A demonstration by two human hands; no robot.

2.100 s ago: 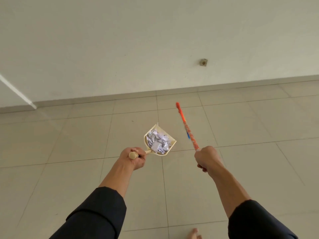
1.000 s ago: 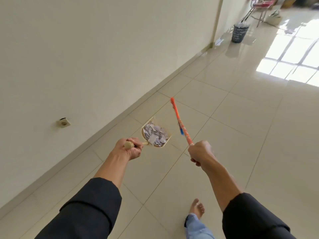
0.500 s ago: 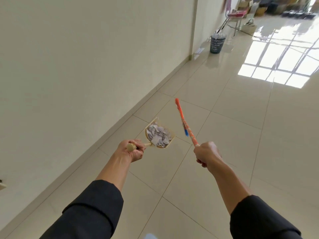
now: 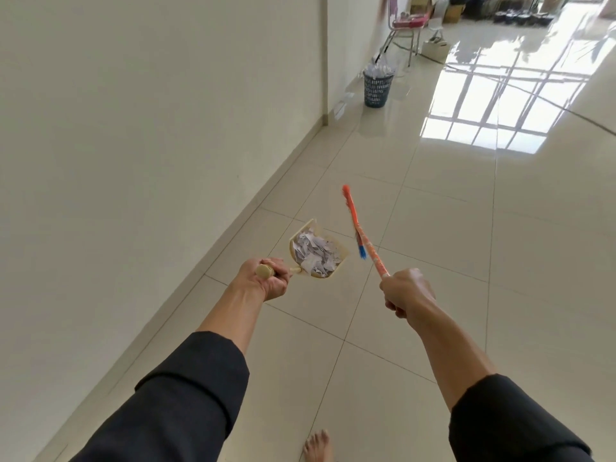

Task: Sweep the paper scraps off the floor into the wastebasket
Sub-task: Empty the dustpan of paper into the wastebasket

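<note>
Pale floor tiles [image 4: 433, 295] look swept: the left hand [image 4: 266, 278] grips a dustpan [image 4: 320, 253] heaped with paper scraps [image 4: 315, 251], the right hand [image 4: 405, 291] clenches the broom [image 4: 365, 241], leaving the walk to the wastebasket [image 4: 377, 88] far off at one o'clock.

Tiled floor [image 4: 433, 261], wastebasket [image 4: 377, 88], chair [image 4: 405, 28]

glossy tiled floor [image 4: 433, 245], matt wall [image 4: 150, 128], crumpled paper scraps [image 4: 315, 253] in a smooth plastic dustpan [image 4: 341, 261].

Glossy tiled floor [image 4: 466, 261], cream wall [image 4: 133, 128]
</note>
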